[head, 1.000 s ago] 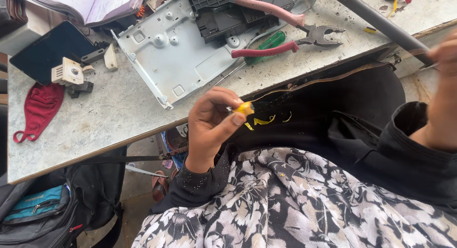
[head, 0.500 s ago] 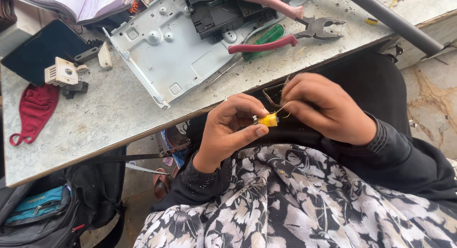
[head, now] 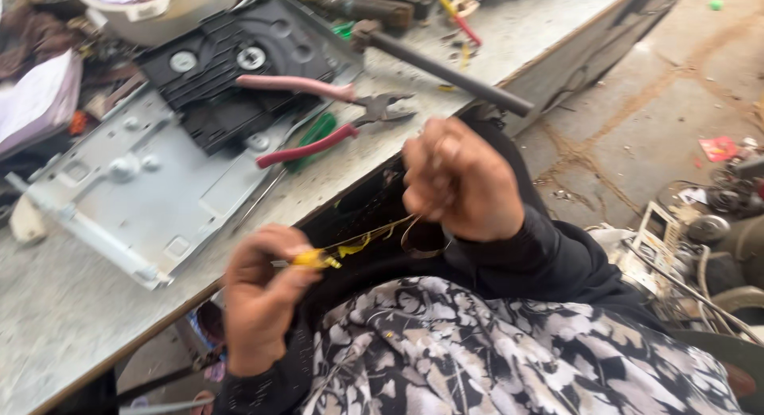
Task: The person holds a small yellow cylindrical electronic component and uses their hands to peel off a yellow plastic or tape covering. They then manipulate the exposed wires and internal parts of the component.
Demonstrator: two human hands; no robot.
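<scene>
While two hands pull, left hand (head: 259, 292), right hand (head: 461, 184), one yellow-taped wire (head: 350, 246)

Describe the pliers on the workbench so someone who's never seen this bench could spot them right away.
Start at the long grey workbench and find the flat grey metal chassis plate with the black plastic disc drive tray behind it. Just right of these lie the pink-handled pliers, handles spread, dark steel jaws pointing right. They are the only pink-handled tool; the green-handled screwdriver under them is slimmer.
</scene>
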